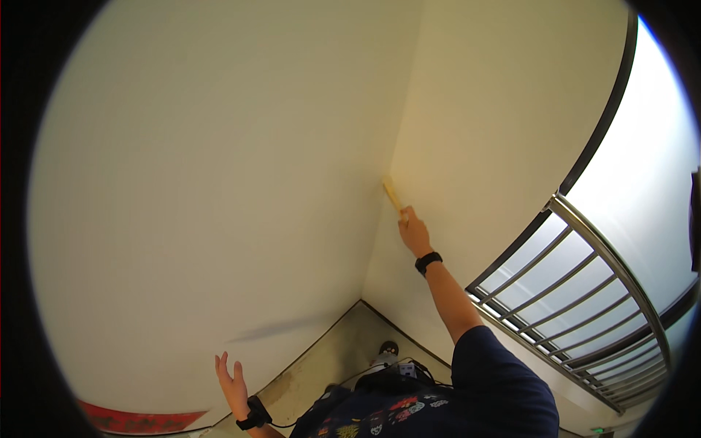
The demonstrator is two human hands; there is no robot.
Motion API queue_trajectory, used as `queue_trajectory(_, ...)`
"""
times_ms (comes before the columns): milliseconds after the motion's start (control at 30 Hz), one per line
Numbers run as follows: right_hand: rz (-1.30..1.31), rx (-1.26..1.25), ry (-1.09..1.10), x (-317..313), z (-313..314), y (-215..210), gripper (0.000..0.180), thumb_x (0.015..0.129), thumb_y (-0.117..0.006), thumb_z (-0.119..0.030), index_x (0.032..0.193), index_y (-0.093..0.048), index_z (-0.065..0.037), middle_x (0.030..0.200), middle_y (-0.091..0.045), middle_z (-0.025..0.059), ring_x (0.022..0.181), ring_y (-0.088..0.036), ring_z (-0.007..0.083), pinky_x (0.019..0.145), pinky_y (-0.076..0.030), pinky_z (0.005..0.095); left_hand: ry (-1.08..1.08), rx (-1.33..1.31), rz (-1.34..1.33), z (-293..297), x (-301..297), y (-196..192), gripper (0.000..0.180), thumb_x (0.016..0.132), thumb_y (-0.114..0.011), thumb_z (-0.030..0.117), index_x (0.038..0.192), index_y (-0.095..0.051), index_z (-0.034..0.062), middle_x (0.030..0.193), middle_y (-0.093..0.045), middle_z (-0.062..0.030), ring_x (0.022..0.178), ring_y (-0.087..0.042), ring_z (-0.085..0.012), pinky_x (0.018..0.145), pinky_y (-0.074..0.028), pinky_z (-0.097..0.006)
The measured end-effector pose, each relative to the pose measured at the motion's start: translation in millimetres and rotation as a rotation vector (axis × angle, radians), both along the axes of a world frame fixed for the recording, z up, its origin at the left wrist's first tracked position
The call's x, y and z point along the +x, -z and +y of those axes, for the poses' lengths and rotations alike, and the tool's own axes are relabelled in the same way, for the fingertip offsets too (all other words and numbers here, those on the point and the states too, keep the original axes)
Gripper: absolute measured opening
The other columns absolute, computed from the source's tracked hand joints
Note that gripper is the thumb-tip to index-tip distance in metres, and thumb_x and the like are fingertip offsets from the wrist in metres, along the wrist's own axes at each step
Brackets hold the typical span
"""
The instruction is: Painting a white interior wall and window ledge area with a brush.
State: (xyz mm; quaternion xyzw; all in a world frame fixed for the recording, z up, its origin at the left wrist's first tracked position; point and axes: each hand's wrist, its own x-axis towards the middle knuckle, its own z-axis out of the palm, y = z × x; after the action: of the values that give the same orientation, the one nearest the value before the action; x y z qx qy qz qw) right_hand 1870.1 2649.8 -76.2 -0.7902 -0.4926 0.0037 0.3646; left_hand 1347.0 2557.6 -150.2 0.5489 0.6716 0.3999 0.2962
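My right hand is raised in front of me, its fingers wrapped round the handle of a slim, pale yellow brush-like tool. The tool points up and slightly left, its far end at the corner where two pale walls meet. Whether that end touches the wall I cannot tell. Low on the left, my left hand is held up with fingers spread and nothing in it, near the left wall. A black band circles each wrist.
To the right, a metal railing with several bars runs before a bright frosted window. A red banner strip lies along the lower left wall. Below, the floor narrows into the corner, with my foot in a dark sandal.
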Motion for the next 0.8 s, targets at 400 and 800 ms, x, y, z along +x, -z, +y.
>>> queue_trajectory(400,-0.119,-0.132,0.09,32.6,25.3,-47.5,0.026,0.079,-0.047,-0.022,0.102,-0.054,-0.011,0.089,-0.061,0.0159,0.085,-0.057,0.0318,0.073,-0.045,0.0409,0.066,-0.019,0.021,0.9,-2.3,-2.0,0.04,0.082,-0.054,0.016,0.12,-0.046,0.0038,0.134,-0.03,-0.0204,0.125,-0.028,-0.0312,0.1,-0.025,-0.037)
queue_trajectory(800,-0.373,0.405,0.223,-14.6,15.5,-227.0,0.027,0.085,-0.041,-0.013,0.112,-0.045,-0.011,0.067,-0.06,0.0133,0.059,-0.058,0.0308,0.05,-0.043,0.0393,0.063,-0.066,0.043,-2.8,2.9,-2.7,0.04,0.082,-0.054,0.017,0.12,-0.046,0.004,0.135,-0.028,-0.0198,0.125,-0.027,-0.0312,0.1,-0.025,-0.038)
